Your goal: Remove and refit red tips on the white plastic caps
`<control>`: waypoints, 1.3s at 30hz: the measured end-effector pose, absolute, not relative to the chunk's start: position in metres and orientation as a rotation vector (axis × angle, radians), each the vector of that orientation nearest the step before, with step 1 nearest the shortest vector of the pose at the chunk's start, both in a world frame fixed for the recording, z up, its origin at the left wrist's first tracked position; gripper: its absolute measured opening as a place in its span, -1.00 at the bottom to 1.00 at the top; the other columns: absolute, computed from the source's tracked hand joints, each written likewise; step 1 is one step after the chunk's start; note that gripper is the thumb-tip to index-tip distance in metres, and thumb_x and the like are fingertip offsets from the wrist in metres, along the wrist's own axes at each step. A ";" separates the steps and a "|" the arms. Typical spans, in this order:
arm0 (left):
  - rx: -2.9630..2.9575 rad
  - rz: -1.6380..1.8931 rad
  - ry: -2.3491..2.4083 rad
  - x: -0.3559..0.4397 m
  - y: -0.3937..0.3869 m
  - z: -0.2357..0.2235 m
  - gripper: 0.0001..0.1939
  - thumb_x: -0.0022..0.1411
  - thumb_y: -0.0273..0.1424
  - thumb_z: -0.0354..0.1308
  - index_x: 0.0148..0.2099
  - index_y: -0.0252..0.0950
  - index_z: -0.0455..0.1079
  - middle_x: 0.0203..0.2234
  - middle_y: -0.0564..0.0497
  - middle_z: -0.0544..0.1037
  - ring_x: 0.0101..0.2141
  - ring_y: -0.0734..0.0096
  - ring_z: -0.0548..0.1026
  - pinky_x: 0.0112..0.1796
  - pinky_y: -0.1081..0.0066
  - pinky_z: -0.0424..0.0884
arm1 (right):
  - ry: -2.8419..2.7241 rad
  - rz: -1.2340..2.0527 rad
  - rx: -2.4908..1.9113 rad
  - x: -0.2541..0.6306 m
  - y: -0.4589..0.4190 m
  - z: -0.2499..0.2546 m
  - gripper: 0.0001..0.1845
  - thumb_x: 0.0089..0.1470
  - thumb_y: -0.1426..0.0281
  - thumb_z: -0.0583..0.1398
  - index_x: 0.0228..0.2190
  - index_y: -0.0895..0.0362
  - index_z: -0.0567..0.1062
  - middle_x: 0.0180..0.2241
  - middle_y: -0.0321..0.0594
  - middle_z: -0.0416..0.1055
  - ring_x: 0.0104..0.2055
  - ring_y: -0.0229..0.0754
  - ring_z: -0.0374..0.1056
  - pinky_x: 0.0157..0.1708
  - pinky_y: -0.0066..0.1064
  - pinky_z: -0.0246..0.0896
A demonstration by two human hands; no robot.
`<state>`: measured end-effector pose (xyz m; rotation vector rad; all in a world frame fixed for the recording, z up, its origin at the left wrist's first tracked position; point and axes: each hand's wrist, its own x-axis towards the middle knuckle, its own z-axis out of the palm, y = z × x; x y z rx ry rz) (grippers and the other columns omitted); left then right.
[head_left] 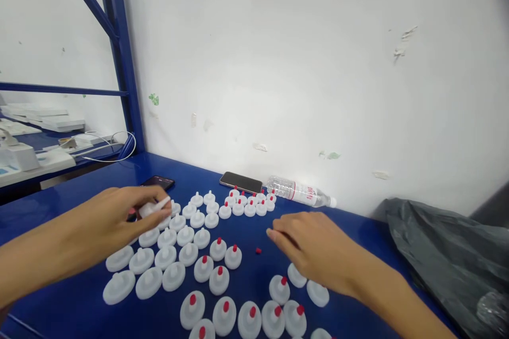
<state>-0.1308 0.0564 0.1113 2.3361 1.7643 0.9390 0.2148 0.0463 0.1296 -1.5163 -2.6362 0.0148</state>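
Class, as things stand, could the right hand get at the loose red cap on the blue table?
Probably yes: the right hand is close to the loose red cap, with no white piece between them. Whether its fingers already hold something is unclear.

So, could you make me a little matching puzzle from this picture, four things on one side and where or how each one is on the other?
Things:
1. left hand
2. clear bottle
3. loose red piece
4. dark plastic bag

Places and states:
A. crumpled, at the right of the view
B. lying on the blue tabletop, between the two hands
C. holding a white piece
D. on its side along the wall

Pairs: 1-C, 2-D, 3-B, 4-A
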 end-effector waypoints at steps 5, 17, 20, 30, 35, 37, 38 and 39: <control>2.405 0.815 1.903 -0.142 0.097 0.122 -0.52 0.42 0.05 0.04 -0.14 -0.10 0.68 -0.18 0.02 0.73 -0.36 0.22 0.55 -0.33 0.31 0.42 | -2.773 -0.105 -1.670 0.207 0.051 0.108 -0.72 0.37 0.35 0.20 -0.41 0.10 0.54 -0.42 -0.20 0.63 -0.41 -0.10 0.52 -0.45 -0.28 -0.23; 2.280 0.359 1.898 -0.136 0.178 0.109 -0.69 0.49 -0.19 0.30 0.12 -0.28 0.53 0.03 -0.09 0.63 -0.04 0.15 0.64 -0.02 0.08 0.64 | -2.726 -0.147 -1.655 0.210 0.049 0.113 -0.52 0.53 0.12 0.07 -0.39 0.06 0.51 -0.46 -0.25 0.59 -0.44 -0.09 0.48 -0.46 -0.26 -0.27; 2.246 0.319 1.819 -0.138 0.186 0.101 -0.67 0.48 -0.21 0.31 0.16 -0.27 0.52 0.07 -0.10 0.62 -0.01 0.12 0.63 -0.01 0.08 0.64 | -2.754 -0.160 -1.660 0.206 0.045 0.117 -0.51 0.53 0.12 0.07 -0.42 0.07 0.46 -0.48 -0.27 0.57 -0.45 -0.11 0.48 -0.47 -0.26 -0.27; 2.345 0.317 1.983 -0.177 0.159 0.095 -0.74 0.50 -0.17 0.27 0.03 -0.24 0.56 -0.09 -0.04 0.66 -0.09 0.18 0.64 -0.02 0.12 0.61 | -2.785 -0.113 -1.603 0.206 0.040 0.114 -0.48 0.52 0.04 0.08 -0.37 0.06 0.54 -0.44 -0.24 0.61 -0.39 -0.02 0.54 -0.46 -0.27 -0.26; 2.371 0.224 1.996 -0.199 0.136 0.085 -0.71 0.49 -0.17 0.28 -0.03 -0.32 0.57 -0.21 0.02 0.65 -0.19 0.19 0.64 -0.09 0.13 0.60 | -2.751 -0.066 -1.714 0.203 0.035 0.117 -0.50 0.43 -0.02 0.18 -0.39 0.06 0.59 -0.42 -0.19 0.63 -0.34 0.03 0.58 -0.45 -0.29 -0.24; 2.369 0.201 1.964 -0.202 0.133 0.082 -0.73 0.50 -0.18 0.28 -0.04 -0.32 0.56 -0.21 0.03 0.65 -0.21 0.23 0.64 -0.11 0.17 0.61 | -2.755 -0.114 -1.755 0.201 0.033 0.117 -0.50 0.42 -0.01 0.18 -0.37 0.07 0.62 -0.40 -0.16 0.65 -0.33 0.05 0.59 -0.46 -0.27 -0.25; 2.365 0.189 1.947 -0.203 0.134 0.080 -0.74 0.50 -0.19 0.29 -0.06 -0.31 0.56 -0.21 0.02 0.64 -0.22 0.25 0.64 -0.12 0.19 0.61 | -2.766 -0.146 -1.770 0.201 0.033 0.116 -0.49 0.42 -0.01 0.18 -0.37 0.08 0.63 -0.40 -0.13 0.65 -0.33 0.06 0.60 -0.46 -0.26 -0.26; 2.359 0.185 1.938 -0.202 0.135 0.078 -0.75 0.50 -0.19 0.29 -0.08 -0.29 0.56 -0.21 0.02 0.64 -0.22 0.27 0.63 -0.13 0.20 0.61 | -2.779 -0.178 -1.783 0.200 0.032 0.115 -0.48 0.43 0.00 0.18 -0.39 0.09 0.64 -0.40 -0.11 0.66 -0.34 0.07 0.60 -0.46 -0.25 -0.27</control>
